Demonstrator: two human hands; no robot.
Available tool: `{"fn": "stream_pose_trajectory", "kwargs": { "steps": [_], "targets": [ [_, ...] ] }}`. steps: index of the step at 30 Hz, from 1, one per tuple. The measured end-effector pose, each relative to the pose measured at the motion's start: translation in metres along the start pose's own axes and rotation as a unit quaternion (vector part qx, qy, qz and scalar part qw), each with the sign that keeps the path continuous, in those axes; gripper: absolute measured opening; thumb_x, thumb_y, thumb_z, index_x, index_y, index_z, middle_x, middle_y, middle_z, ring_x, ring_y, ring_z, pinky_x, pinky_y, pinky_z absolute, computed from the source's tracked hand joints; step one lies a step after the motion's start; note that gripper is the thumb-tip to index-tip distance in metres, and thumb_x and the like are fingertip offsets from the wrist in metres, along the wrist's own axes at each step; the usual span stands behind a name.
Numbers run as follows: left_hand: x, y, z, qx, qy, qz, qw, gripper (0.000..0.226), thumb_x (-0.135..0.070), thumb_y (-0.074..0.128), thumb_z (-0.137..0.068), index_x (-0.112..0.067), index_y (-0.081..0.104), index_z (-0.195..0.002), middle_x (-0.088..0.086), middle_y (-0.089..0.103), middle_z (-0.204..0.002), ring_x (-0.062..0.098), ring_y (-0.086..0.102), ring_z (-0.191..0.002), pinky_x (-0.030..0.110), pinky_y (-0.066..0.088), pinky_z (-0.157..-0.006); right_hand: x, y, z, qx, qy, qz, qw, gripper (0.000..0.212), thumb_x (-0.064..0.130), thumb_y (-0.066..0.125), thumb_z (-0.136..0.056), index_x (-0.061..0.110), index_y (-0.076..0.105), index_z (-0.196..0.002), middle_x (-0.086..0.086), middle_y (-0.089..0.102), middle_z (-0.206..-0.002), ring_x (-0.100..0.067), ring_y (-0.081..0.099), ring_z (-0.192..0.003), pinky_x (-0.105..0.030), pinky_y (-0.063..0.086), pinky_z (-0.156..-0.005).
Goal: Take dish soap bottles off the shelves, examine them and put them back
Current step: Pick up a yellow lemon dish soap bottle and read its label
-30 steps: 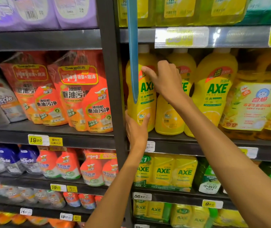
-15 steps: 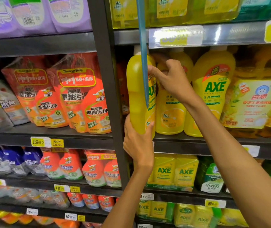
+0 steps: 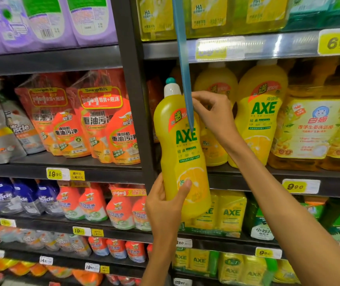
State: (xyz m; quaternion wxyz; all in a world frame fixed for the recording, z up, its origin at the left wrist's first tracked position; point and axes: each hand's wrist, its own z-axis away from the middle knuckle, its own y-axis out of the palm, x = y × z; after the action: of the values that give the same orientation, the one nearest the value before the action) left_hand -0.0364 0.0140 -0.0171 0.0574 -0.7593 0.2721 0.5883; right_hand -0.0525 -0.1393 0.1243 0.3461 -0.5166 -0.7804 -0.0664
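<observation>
- Shelf [image 3: 268, 176]: the yellow AXE bottle [image 3: 182, 153] is off it, held upright in front.
- Bottle: full, probably heavy, smooth plastic; best supported low.
- Left hand [image 3: 165, 201] grip wraps its base; right hand [image 3: 214, 114] pinches its shoulder.

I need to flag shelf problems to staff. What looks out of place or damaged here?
Nothing looks spilled or damaged. One oddity: a blue strip hangs from above, down across the front of the AXE bottle held by the left hand and right hand, covering part of its label. Shelved bottles stand upright.
</observation>
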Motion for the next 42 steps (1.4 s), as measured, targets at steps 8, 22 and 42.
{"fn": "stream_pose_trajectory", "kwargs": {
  "steps": [8, 22, 42],
  "targets": [
    [-0.003, -0.018, 0.033, 0.056, -0.111, 0.053, 0.991, 0.036, -0.035, 0.079, -0.055, -0.037, 0.074, -0.09, 0.0, 0.077, -0.089, 0.016, 0.074, -0.08, 0.023, 0.057, -0.057, -0.008, -0.005, 0.054, -0.061, 0.112, -0.048, 0.991, 0.018, 0.02, 0.055, -0.097, 0.016, 0.069, -0.108, 0.011, 0.068, -0.1, -0.002, 0.063, -0.093, -0.016, 0.05, -0.078],
    [0.022, -0.029, 0.076, 0.104, -0.218, 0.013, 0.97, 0.087, -0.037, 0.08, -0.044, -0.013, 0.059, -0.124, 0.002, 0.075, -0.099, 0.017, 0.072, -0.09, 0.034, 0.06, -0.075, -0.02, -0.009, 0.127, -0.025, 0.356, -0.299, 0.885, 0.07, 0.051, 0.071, -0.07, 0.02, 0.054, -0.131, -0.008, 0.074, -0.104, -0.02, 0.073, -0.089, -0.029, 0.057, -0.065],
    [0.024, -0.001, 0.088, 0.173, -0.197, -0.042, 0.964, 0.062, -0.075, 0.042, -0.07, -0.045, 0.048, -0.123, -0.025, 0.055, -0.123, -0.006, 0.056, -0.109, 0.011, 0.05, -0.083, -0.006, -0.044, 0.138, -0.034, 0.331, -0.345, 0.878, 0.06, 0.046, 0.071, -0.071, 0.021, 0.058, -0.124, -0.007, 0.075, -0.098, -0.022, 0.072, -0.088, -0.036, 0.058, -0.07]
  ]
}}
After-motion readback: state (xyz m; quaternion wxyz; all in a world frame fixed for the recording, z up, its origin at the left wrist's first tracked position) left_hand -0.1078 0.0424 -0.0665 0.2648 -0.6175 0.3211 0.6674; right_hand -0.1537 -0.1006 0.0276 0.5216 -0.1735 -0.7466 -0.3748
